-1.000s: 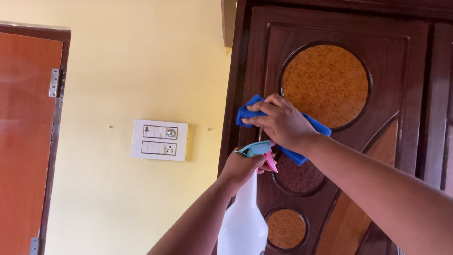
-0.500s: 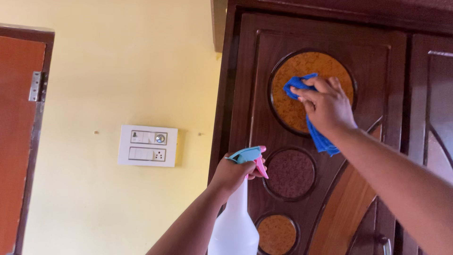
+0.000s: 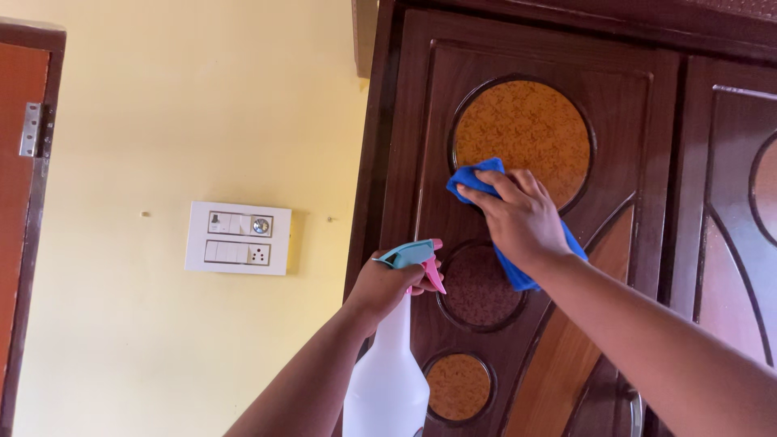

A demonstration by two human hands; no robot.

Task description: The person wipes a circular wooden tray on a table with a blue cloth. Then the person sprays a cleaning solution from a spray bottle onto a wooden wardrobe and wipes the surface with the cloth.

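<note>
Against a dark door (image 3: 647, 146), right hand (image 3: 518, 218) presses blue cloth (image 3: 477, 176); left hand (image 3: 388, 283) grips white spray bottle (image 3: 387, 380).

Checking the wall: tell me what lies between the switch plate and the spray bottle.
Head view: bare yellow wall, then the door's dark wooden edge, between switch plate and spray bottle.

White switch plate (image 3: 238, 238) on yellow wall (image 3: 178, 121) (orange door (image 3: 16, 202) with hinge (image 3: 30, 129) far left)

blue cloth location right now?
Head view, right of centre: the blue cloth is pressed under the right hand against the dark door, at the lower-left edge of the large orange round panel.
</note>
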